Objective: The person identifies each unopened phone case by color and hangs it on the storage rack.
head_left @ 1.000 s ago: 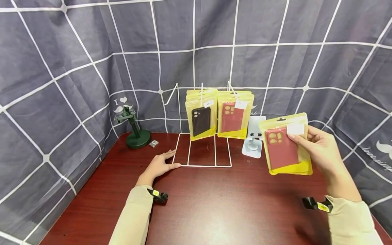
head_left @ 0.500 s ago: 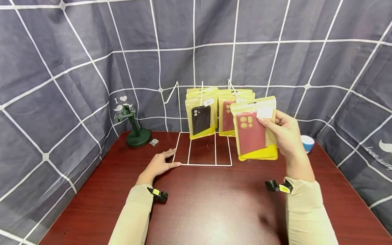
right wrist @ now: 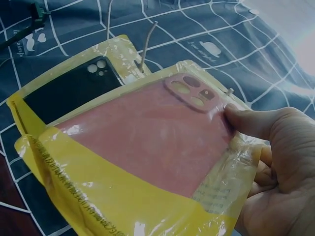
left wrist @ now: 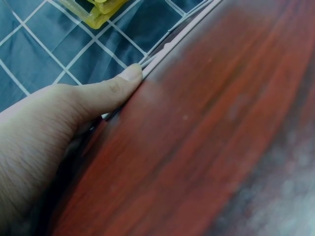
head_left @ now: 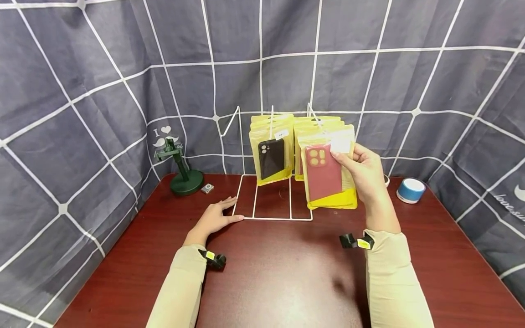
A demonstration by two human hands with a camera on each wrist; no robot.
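Note:
My right hand pinches a yellow-edged bag with a red phone case between thumb and fingers. It holds the bag in front of the wire rack's right hook. A hook tip shows by the bag's top edge; I cannot tell whether it passes through the hole. Similar bags hang behind, mostly hidden. A bagged black phone case hangs on the middle hook. My left hand rests at the front left corner of the white rack base, its thumb straight along the front wire.
On the left, the rack's hook carries no bag. Further left stand a green phone stand and a small silver gadget. A blue and white cylinder sits at the right. Grey checked cloth surrounds the table.
My right hand has carried the bagged red phone case leftward from the right side to the right hook, over the bags hanging there. The left hand has stayed on the rack.

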